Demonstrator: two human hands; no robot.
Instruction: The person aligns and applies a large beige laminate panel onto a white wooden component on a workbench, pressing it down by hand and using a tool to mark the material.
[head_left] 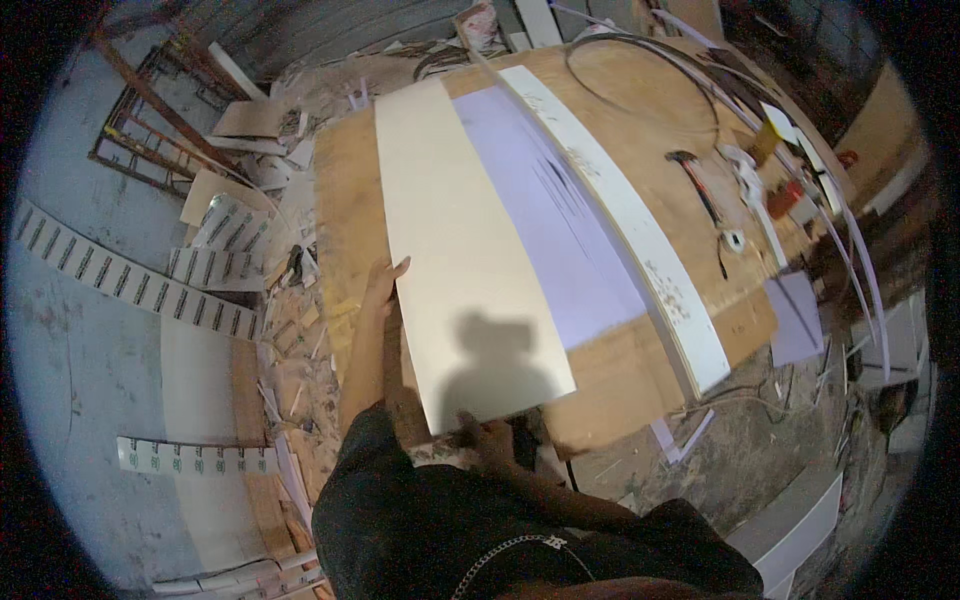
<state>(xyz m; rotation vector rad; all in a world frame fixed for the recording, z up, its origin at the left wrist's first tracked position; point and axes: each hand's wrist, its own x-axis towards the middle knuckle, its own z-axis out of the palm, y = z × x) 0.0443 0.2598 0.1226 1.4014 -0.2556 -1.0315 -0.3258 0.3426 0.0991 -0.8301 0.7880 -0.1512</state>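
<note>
A long cream-white board (460, 230) lies lengthwise away from me over the left part of the wooden table, its near end jutting toward my body. My left hand (384, 285) grips its left edge, thumb on top and the other fingers hidden beneath. At the near end, my right hand (487, 440) holds the edge from below, dark in shadow, with its fingers partly hidden. To the right of the board is a lilac sheet (570, 235), with dark streaks on it. A narrow white straight strip (620, 210) rests along that sheet's right side. My shadow falls on the cream board.
The plywood table (610, 405) also carries a hammer (697, 185), a coiled dark cable (640, 45) and several tools at the right. Scraps and offcuts (300, 300) litter the floor on the left. A metal frame (150, 120) stands at the far left.
</note>
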